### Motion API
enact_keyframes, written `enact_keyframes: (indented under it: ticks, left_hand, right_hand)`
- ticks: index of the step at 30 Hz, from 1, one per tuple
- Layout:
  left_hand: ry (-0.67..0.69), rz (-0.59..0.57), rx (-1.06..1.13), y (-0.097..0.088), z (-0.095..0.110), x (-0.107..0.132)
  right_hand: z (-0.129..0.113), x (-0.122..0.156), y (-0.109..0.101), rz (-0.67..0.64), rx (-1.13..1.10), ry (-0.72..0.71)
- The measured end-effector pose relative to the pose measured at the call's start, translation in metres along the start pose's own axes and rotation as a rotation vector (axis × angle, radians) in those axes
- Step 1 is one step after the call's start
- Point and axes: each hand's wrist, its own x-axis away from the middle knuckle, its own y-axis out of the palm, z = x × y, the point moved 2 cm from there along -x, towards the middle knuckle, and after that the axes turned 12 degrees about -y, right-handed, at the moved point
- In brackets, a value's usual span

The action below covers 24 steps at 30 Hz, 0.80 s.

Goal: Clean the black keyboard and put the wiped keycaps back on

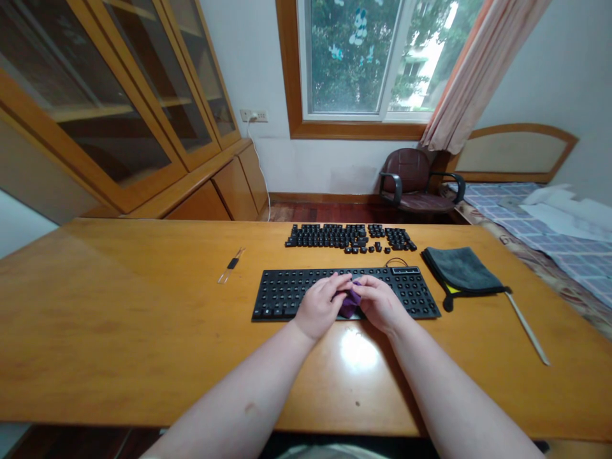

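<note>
Both of my hands are over a black keyboard (282, 290), most of whose keycaps are off. My left hand (321, 305) and my right hand (380, 301) meet above its middle, fingers closed on a small purple cloth (350, 305). Whether a keycap is inside the cloth is hidden by my fingers. Loose black keycaps (320, 236) lie in rows behind the keyboard, laid out like a keyboard. A few keycaps remain along the keyboard's lower left edge.
A wire keycap puller (232, 262) lies left of the keyboard. On the right are a folded dark grey cloth (461, 269) with a yellow part and a thin pale stick (528, 328). All rest on the wooden table (119, 331). Beyond it stands an armchair (411, 178).
</note>
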Motion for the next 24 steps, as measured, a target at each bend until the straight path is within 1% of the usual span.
enact_keyframes:
  ticks: [4,7,9,12,15,19,21,24]
  left_hand:
    - [0.045,-0.008,0.004,-0.0010,-0.0009,-0.0006]
    - [0.030,-0.001,-0.008,-0.0008,-0.0021,-0.0008]
    - [0.021,0.008,-0.021,-0.0003,-0.0028,-0.0009]
    - [0.048,0.003,-0.016,-0.0003,-0.0021,-0.0011]
    - [0.036,0.008,0.030,-0.0026,0.0007,-0.0019]
    - [-0.090,0.060,0.135,-0.0039,0.0020,-0.0028]
    - [-0.190,0.092,0.235,-0.0014,-0.0008,-0.0031]
    - [-0.334,0.109,0.426,0.0053,-0.0070,-0.0036]
  right_hand:
    - [0.0005,-0.0010,-0.0025,0.047,-0.033,0.053]
    - [0.0027,-0.0006,-0.0014,0.082,-0.059,0.083]
    - [0.0029,0.0001,0.0005,0.076,-0.059,0.080]
    - [0.0019,0.0008,0.0016,0.052,-0.035,0.088]
    - [0.0015,0.0008,-0.0006,0.068,-0.016,0.107]
    - [0.0016,0.0004,-0.0008,0.078,-0.042,0.073]
    - [0.0019,0.0001,0.0009,0.079,-0.076,0.017]
    - [0.0036,-0.0012,0.0011,0.127,-0.080,-0.090]
